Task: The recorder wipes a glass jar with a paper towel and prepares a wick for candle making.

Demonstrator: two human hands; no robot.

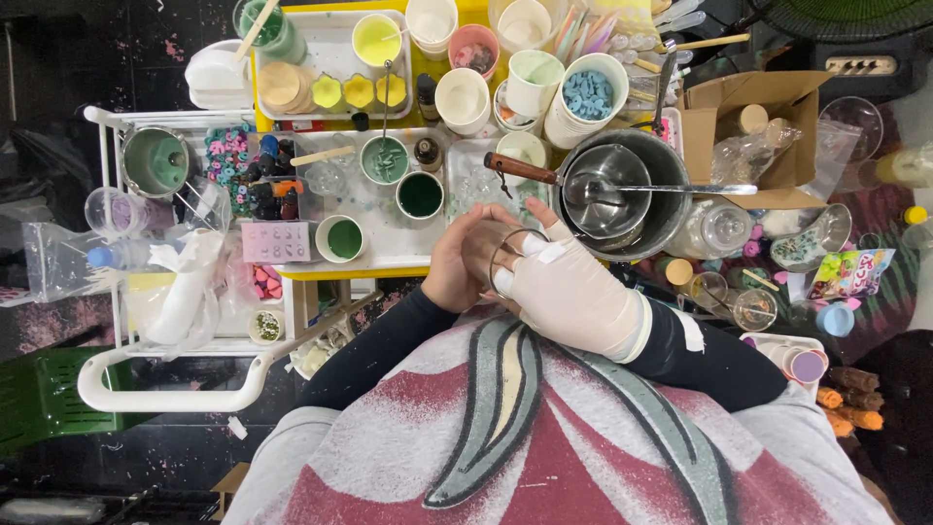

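From the head camera, looking down over my chest, my left hand (465, 261) and my right hand (569, 292), the right one in a pale glove with taped fingers, meet just in front of the tray's near edge. Between them I pinch a thin wire ring (502, 255), both hands closed on its rim. I judge it light, springy and easy to bend out of round, so I hold it at opposite edges rather than squeezing its middle.

The white tray (389, 251) before me carries small cups of green liquid (420, 194) and sits crowded. To my right a steel pot (641, 199) holds a ladle. The floor is dark and speckled, with a white wire rack (175, 389) at my left.
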